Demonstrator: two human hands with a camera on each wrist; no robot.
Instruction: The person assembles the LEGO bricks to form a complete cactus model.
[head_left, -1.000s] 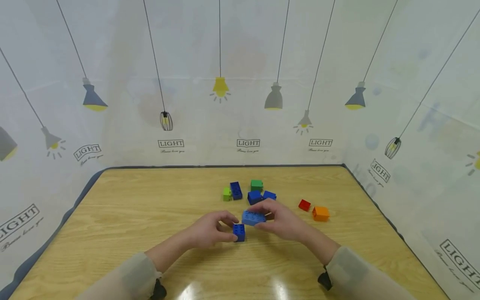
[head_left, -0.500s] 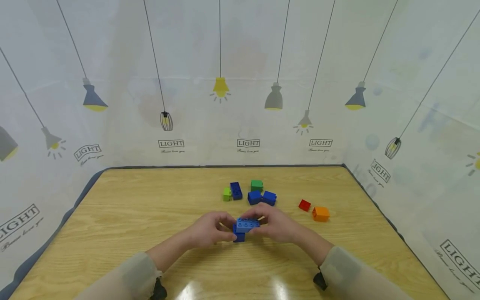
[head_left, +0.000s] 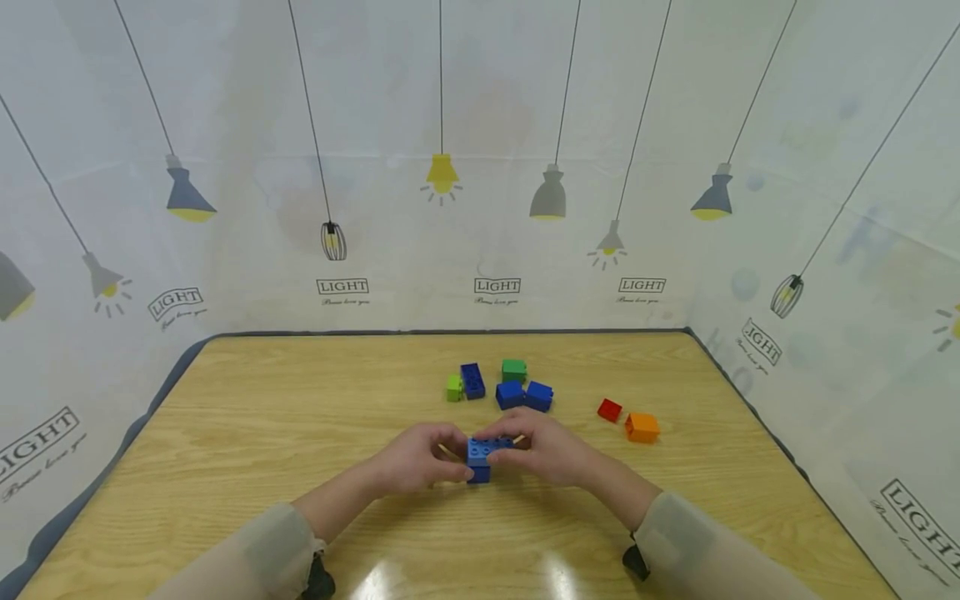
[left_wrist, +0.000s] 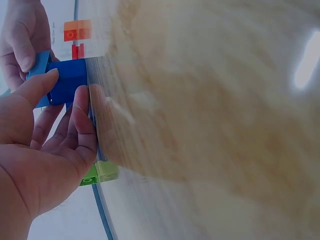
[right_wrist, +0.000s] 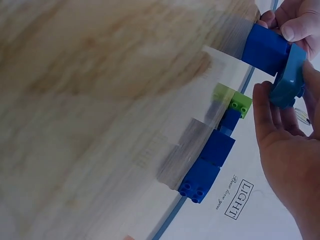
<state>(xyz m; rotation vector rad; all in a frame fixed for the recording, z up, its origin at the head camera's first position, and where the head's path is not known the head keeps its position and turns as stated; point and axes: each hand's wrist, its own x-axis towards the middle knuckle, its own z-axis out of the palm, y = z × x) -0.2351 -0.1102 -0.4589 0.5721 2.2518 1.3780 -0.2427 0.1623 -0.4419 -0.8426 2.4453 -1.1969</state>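
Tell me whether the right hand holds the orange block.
No; the right hand grips the light blue brick, the orange block lying apart.

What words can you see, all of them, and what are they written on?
"LIGHT": in boxes, printed on the white walls, several times.
"love you": script under LIGHT; the word before it is too blurred.
Faint letter-like shapes, right wall: unreadable.
Blocks: no words I can read.

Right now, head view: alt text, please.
The left hand grips a dark blue block while the right hand holds a light blue block on top, at a wooden table. Behind are three blue blocks and two green blocks; a red block and orange block lie to the right.
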